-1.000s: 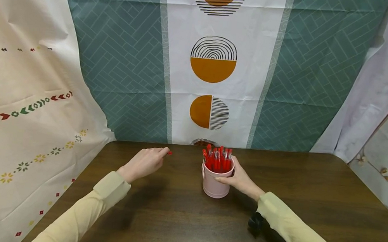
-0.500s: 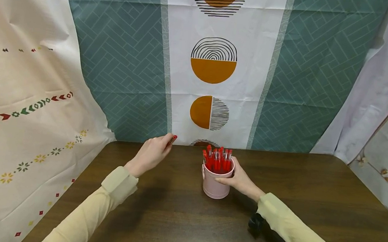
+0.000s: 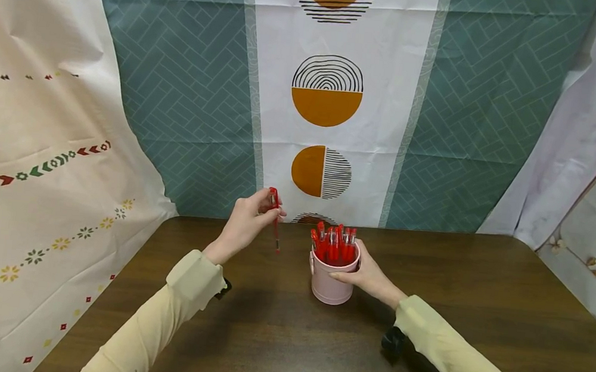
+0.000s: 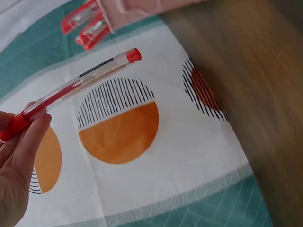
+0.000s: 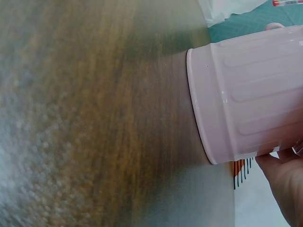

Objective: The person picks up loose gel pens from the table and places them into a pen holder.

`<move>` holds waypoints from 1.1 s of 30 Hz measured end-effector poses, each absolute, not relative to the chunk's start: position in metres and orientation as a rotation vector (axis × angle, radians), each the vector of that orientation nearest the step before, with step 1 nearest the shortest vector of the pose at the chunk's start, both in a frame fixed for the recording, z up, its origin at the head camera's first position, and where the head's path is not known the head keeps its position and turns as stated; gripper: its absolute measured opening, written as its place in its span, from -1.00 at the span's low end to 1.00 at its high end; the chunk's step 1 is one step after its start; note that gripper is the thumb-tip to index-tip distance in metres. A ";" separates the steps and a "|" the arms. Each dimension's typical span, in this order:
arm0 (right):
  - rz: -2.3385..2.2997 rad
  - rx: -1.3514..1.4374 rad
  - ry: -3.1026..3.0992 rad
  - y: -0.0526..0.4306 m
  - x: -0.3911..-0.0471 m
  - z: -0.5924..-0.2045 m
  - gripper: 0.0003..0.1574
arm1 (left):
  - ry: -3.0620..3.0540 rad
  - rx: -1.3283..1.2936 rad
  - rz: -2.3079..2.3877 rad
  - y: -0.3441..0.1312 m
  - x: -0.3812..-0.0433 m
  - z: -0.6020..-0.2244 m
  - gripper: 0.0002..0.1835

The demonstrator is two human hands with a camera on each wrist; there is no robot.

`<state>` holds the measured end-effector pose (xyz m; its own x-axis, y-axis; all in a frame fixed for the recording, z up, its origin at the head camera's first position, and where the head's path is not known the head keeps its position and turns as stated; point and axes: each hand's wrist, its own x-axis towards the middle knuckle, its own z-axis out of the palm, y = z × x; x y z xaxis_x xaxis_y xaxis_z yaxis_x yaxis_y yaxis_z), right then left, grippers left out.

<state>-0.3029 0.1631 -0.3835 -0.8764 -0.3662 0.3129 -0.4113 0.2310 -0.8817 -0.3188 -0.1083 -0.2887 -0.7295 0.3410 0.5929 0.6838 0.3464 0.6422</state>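
Above the back of the table, my left hand pinches a red pen by its capped end. In the left wrist view the clear barrel of that pen slants out from the fingers to a red end plug. A pink bucket stands upright on the table to the right of the pen. My right hand grips the bucket's right side near the rim, its thumb across the front. Several red pens stand in the bucket, their lower parts hidden. The right wrist view shows the bucket's ribbed wall close up.
A dark brown wooden table lies under both arms. Behind it hangs a green and white cloth with orange circles. A cream patterned cloth drapes along the left side. A black wrist device sits under the right sleeve.
My left hand has risen and moved right, turning the pen from mostly hidden to hanging nearly upright. The right hand and bucket have stayed put.
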 end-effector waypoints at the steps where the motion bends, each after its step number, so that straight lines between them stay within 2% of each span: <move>1: 1.764 0.771 -2.434 0.163 -0.303 -0.383 -0.03 | -2.248 -0.896 -1.391 -0.107 -0.318 -0.287 -0.91; 6: 1.766 0.764 -2.435 0.163 -0.303 -0.383 -0.04 | -2.152 -0.898 -1.654 -0.101 -0.309 -0.275 -0.88; 11: 1.744 0.766 -2.441 0.163 -0.304 -0.384 -0.04 | -2.125 -0.906 -1.697 -0.092 -0.293 -0.261 -0.86; 33: 1.760 0.761 -2.452 0.163 -0.303 -0.384 -0.03 | -1.994 -1.121 -1.840 -0.055 -0.289 -0.264 -0.78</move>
<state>-0.3031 0.1634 -0.3836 -0.8802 -0.3687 0.2990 -0.4013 0.2416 -0.8835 -0.2886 -0.0546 -0.2639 -0.6902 0.3848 0.6128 0.6417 -0.0657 0.7641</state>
